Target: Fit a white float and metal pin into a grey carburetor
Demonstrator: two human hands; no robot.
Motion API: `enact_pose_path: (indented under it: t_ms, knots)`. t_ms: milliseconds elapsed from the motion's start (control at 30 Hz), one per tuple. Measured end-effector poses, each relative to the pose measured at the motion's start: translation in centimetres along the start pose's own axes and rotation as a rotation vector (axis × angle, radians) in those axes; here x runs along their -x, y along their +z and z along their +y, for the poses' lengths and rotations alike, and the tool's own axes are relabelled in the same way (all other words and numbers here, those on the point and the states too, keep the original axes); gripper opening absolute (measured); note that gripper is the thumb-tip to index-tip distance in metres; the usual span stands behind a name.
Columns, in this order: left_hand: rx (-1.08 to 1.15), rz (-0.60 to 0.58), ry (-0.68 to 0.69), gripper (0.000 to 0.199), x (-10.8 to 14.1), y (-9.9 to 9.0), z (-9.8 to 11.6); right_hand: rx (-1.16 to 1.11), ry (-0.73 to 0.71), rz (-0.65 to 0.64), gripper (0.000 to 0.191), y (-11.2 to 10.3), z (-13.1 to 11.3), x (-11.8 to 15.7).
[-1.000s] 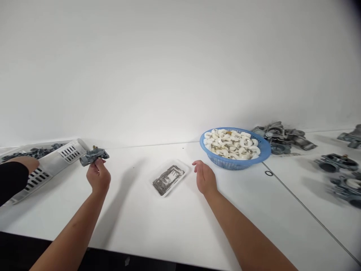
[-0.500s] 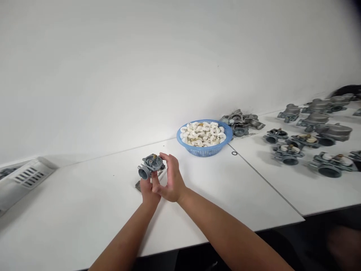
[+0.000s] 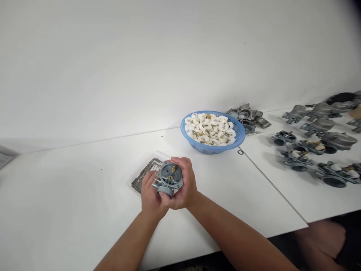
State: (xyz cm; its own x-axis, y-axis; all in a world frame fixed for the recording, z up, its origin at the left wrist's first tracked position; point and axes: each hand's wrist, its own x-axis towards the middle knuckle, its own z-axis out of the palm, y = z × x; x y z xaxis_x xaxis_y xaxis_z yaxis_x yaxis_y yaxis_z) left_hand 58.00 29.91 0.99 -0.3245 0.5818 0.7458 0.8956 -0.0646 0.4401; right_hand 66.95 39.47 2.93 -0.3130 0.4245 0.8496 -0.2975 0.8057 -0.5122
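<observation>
Between both hands I hold a grey metal carburetor body (image 3: 170, 174), tilted so that its open float chamber with brass jets faces me. My left hand (image 3: 152, 197) grips it from the left and below. My right hand (image 3: 184, 184) wraps round its right side, with the thumb near the round throat at the bottom. Just behind my left hand, a shallow tray of thin metal pins (image 3: 142, 175) lies on the white table (image 3: 84, 210); the hands hide part of it.
A blue plastic basket (image 3: 210, 149) full of white ring-shaped floats stands near the wall. Behind it lies a heap of metal parts (image 3: 248, 114). Several carburetors (image 3: 299, 160) stand on the right table section. A small black ring (image 3: 240, 152) lies by the table seam. Someone's leg (image 3: 321, 239) shows at lower right.
The carburetor has been turned and tilted toward me, and its chamber now shows. My right hand has closed round its side. The view has shifted, and more of the tray shows.
</observation>
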Motion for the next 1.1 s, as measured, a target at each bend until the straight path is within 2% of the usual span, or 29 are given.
enact_pose_path:
  t_ms: [133,233,367,533,667,800,933,1000,1100]
  knots:
    - [-0.009,0.005,0.144,0.016,-1.0,-0.8,0.5,0.133,0.000,-0.001,0.074,0.0,0.7,0.0]
    - [-0.040,-0.031,0.142,0.017,-1.0,-0.8,0.2,0.160,0.008,-0.067,0.076,0.1,1.3,0.2]
    - [-0.098,-0.061,0.141,0.021,-0.5,-0.6,-0.3,0.175,0.080,-0.125,0.069,-0.1,1.9,0.2]
    - [-0.121,-0.086,0.250,0.030,0.0,-0.3,-1.1,0.139,0.226,-0.122,0.069,-0.3,0.8,-0.1]
    - [-0.160,-0.003,0.282,0.023,0.2,0.1,-1.4,0.039,0.253,-0.104,0.075,-0.7,-0.2,0.0]
    - [-0.125,-0.030,0.363,0.018,-0.2,-0.2,-0.6,-0.049,0.290,-0.185,0.077,-3.5,0.3,0.6]
    - [-0.150,-0.002,0.348,0.032,0.1,-0.1,0.4,-0.031,0.300,-0.240,0.071,-7.8,2.2,1.9]
    - [-0.151,0.012,0.289,0.043,0.4,1.0,0.7,-0.012,0.323,-0.260,0.073,-9.1,3.5,2.5]
    - [-0.073,0.070,0.206,0.050,-0.1,3.9,1.1,-0.018,0.358,-0.321,0.078,-9.4,5.3,2.9]
